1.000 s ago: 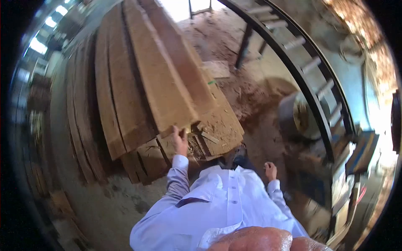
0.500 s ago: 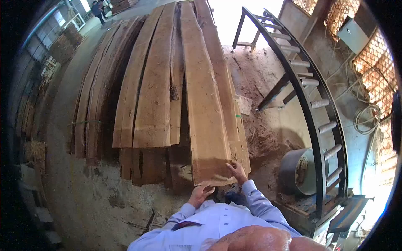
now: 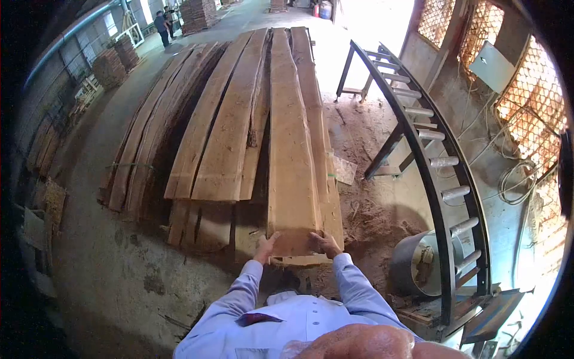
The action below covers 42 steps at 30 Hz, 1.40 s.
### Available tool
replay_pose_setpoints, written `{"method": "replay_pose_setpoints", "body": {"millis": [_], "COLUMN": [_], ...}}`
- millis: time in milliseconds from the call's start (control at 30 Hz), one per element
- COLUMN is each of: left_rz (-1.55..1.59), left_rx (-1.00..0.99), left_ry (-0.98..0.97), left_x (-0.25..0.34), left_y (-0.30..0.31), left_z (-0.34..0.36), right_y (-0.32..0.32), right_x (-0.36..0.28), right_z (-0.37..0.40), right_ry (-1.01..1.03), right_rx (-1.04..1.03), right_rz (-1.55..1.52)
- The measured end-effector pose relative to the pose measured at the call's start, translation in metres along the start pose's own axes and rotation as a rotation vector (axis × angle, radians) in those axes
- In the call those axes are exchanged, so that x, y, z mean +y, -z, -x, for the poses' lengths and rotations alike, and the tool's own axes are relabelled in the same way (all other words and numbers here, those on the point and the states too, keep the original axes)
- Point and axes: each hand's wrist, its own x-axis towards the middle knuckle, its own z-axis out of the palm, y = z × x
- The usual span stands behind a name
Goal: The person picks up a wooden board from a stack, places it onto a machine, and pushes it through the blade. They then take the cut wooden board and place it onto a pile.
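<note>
At the near end of the plank (image 3: 290,149), left hand (image 3: 265,246) and right hand (image 3: 326,243) clasp its corners; it lies atop the stack (image 3: 218,149). Advise an even, level grip, with fingers clear beneath.

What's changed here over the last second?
The right hand rose from the person's side and took hold of the near end of the top plank, joining the left hand. The plank stack and roller rack stayed put.
</note>
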Motion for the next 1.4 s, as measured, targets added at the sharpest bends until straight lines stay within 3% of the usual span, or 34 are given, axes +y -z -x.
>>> {"method": "replay_pose_setpoints", "body": {"millis": [67,100,200,333,400,600,633,767,833,1033,1133,1233,1400], "left_rz": [-0.152,-0.24,-0.238,-0.232,-0.307,-0.345,-0.459,-0.335,-0.546,-0.526,-0.583,-0.575,-0.632], "left_rx": [0.04,0.033,-0.053,-0.217,-0.162,-0.15,-0.046,0.126,0.262,0.262,0.187,0.337,0.283], "left_ry": [-0.076,-0.065,-0.004,-0.02,-0.008,0.047,0.074,0.111,0.062,0.027,0.107,-0.089,-0.077], "left_x": [0.007,-0.063,-0.133,-0.126,-0.185,-0.197,-0.236,-0.212,-0.213,-0.22,-0.215,-0.215,-0.218], "left_y": [-0.023,-0.032,-0.077,-0.113,-0.126,-0.136,-0.136,-0.16,-0.165,-0.161,-0.151,-0.144,-0.108], "left_z": [0.04,0.008,0.05,0.175,0.2,0.286,0.274,0.293,0.29,0.284,0.282,0.28,0.261], "right_y": [0.02,0.036,0.091,0.139,0.157,0.155,0.147,0.121,0.117,0.113,0.11,0.097,0.065], "right_x": [-0.011,-0.002,0.034,0.093,0.12,0.172,0.175,0.152,0.152,0.164,0.178,0.179,0.21], "right_z": [0.044,0.06,0.118,0.19,0.224,0.293,0.299,0.316,0.314,0.309,0.306,0.305,0.294], "right_ry": [-0.033,0.015,0.057,0.106,0.001,0.06,0.038,-0.081,-0.11,-0.058,-0.064,-0.128,-0.113], "right_rx": [0.031,0.027,0.04,0.136,0.35,0.485,0.562,0.646,0.677,0.694,0.673,0.64,0.629], "right_rz": [0.112,0.067,0.047,0.153,0.531,0.668,0.728,0.827,0.838,0.862,0.813,0.765,0.696]}}
